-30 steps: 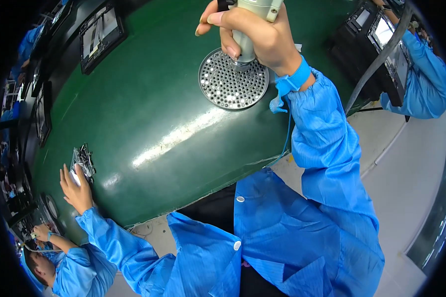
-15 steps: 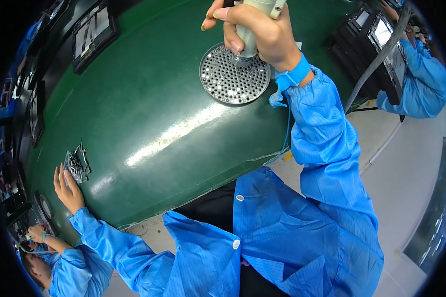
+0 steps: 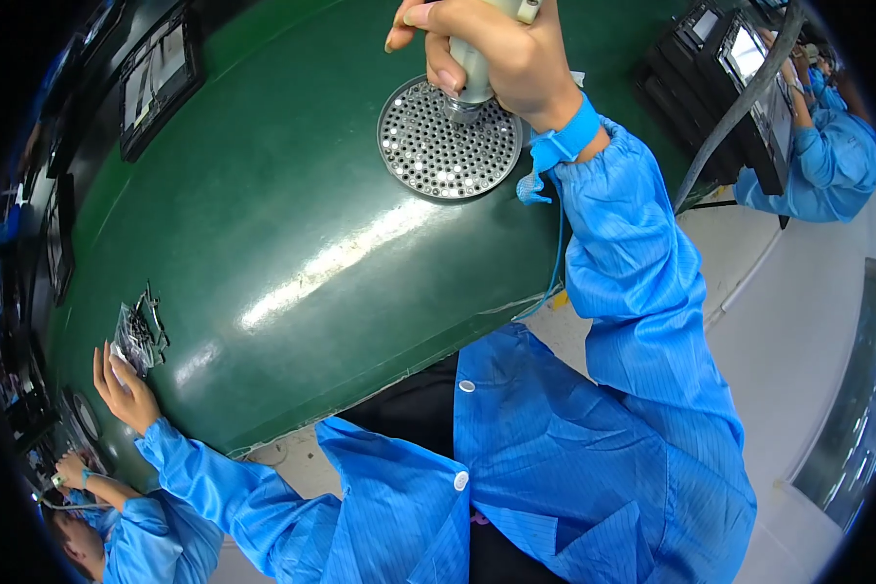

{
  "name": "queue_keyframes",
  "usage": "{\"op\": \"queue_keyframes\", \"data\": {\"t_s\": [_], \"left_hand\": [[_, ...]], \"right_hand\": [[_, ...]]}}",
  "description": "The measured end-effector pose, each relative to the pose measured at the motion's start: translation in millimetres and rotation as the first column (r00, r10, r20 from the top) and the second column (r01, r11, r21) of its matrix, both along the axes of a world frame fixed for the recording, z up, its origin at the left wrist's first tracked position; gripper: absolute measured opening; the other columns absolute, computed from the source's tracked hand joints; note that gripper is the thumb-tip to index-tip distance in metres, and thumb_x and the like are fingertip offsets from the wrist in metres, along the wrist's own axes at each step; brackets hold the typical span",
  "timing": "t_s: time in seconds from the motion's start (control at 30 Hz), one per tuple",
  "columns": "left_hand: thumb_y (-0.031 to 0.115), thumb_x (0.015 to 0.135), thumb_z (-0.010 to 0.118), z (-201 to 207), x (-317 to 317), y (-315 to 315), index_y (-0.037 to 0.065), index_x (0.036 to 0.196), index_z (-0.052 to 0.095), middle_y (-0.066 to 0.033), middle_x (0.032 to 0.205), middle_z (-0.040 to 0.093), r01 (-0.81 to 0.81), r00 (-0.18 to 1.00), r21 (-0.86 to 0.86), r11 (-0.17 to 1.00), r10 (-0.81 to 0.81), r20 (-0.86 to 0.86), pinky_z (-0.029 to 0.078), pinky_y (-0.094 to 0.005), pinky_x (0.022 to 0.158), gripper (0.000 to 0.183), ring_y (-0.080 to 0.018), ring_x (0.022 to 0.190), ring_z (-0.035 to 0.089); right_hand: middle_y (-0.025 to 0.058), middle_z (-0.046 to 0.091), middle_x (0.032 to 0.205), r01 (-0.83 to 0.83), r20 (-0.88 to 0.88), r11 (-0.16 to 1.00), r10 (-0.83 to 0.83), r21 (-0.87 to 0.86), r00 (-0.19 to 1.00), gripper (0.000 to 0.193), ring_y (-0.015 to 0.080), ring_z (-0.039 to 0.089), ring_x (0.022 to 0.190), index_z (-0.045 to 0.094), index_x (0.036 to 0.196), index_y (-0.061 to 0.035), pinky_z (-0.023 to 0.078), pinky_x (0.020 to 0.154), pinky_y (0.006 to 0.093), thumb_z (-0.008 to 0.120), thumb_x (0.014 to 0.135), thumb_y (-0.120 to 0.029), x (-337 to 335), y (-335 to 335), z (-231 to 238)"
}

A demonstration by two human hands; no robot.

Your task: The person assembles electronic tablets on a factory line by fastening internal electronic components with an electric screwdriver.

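My right hand [image 3: 501, 58] wraps round a pale electric screwdriver [image 3: 477, 68], its index finger stretched past the handle. The driver's metal nose points down over the far part of a round grey perforated plate [image 3: 448, 146], which has small bright pieces in many of its holes. Its tip is hidden, so contact with the plate cannot be told. Far to the left, my left hand [image 3: 128, 394] lies open, fingers extended, against the near side of a clear plastic bag [image 3: 134, 341]. Small dark parts [image 3: 153, 310] lie in and beside the bag.
Black-framed panels [image 3: 156, 83] line the table's far left edge. More framed panels [image 3: 749, 88] stand at the right behind a thick grey cable [image 3: 740, 112]. A blue wrist strap [image 3: 569, 136] trails a cord. Blue-sleeved co-workers [image 3: 151, 535] sit at lower left and upper right [image 3: 832, 161].
The whole view has shifted slightly. My left hand has slid a little nearer to me relative to the bag, its fingers more bent. My right hand keeps its hold on the screwdriver above the plate.
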State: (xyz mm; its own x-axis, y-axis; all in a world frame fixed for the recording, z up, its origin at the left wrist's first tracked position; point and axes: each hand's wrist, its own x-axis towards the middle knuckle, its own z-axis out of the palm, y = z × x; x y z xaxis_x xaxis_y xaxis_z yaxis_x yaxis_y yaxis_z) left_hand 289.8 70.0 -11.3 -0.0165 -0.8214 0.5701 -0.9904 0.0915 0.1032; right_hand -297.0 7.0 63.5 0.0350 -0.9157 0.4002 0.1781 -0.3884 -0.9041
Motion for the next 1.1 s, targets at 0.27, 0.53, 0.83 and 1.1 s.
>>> {"op": "queue_keyframes", "data": {"t_s": [0.27,0.53,0.83,1.1], "left_hand": [[0.022,0.103,0.053,11.6,-12.3,7.6,0.005,0.119,0.070,-0.0147,0.131,0.058,0.004,0.998,-0.187,0.982,0.009,0.070,0.047,-0.0390,0.097,0.029,-0.0285,0.117,0.059],[0.015,0.098,0.056,40.1,-53.0,4.7,-0.002,0.113,0.070,-0.0186,0.117,0.058,0.090,0.973,-0.637,0.765,0.068,0.220,0.050,-0.0395,0.090,0.026,-0.0318,0.104,0.059],[0.022,0.101,0.058,122.0,-379.4,-100.2,0.003,0.118,0.067,-0.0094,0.104,0.070,0.550,0.706,-0.154,0.820,-0.556,-0.439,0.050,-0.0294,0.088,0.028,-0.0160,0.099,0.065],[0.082,0.070,0.066,161.1,-646.4,-90.5,-0.006,0.094,0.068,-0.0115,0.084,0.065,0.869,0.481,0.394,0.300,-0.320,-0.816,0.054,-0.0332,0.059,0.091,-0.0195,0.067,0.068]], "right_hand": [[0.0056,0.062,0.062,0.005,-0.017,1.000,-0.005,0.031,1.000,0.012,0.0098,0.054,0.043,0.067,0.090,0.0056,0.040,0.040,0.0239,0.064,0.087,-0.006,5.9,4.5,3.0],[0.0086,0.064,0.066,0.003,0.006,0.999,-0.003,0.046,1.000,0.014,0.0114,0.055,0.045,0.065,0.095,0.0061,0.042,0.041,0.0250,0.064,0.087,-0.006,9.4,9.2,17.9],[0.0069,0.069,0.071,0.163,-0.023,0.987,-0.163,-0.004,0.986,0.014,0.0093,0.056,0.045,0.070,0.087,0.0022,0.044,0.044,0.0261,0.071,0.082,-0.011,-0.6,50.5,45.3],[0.0060,0.069,0.074,0.454,-0.255,0.871,-0.490,-0.189,0.834,0.011,0.0114,0.065,0.069,0.068,0.084,0.0000,0.052,0.066,0.0285,0.071,0.080,-0.009,-27.1,118.4,64.6]]}}
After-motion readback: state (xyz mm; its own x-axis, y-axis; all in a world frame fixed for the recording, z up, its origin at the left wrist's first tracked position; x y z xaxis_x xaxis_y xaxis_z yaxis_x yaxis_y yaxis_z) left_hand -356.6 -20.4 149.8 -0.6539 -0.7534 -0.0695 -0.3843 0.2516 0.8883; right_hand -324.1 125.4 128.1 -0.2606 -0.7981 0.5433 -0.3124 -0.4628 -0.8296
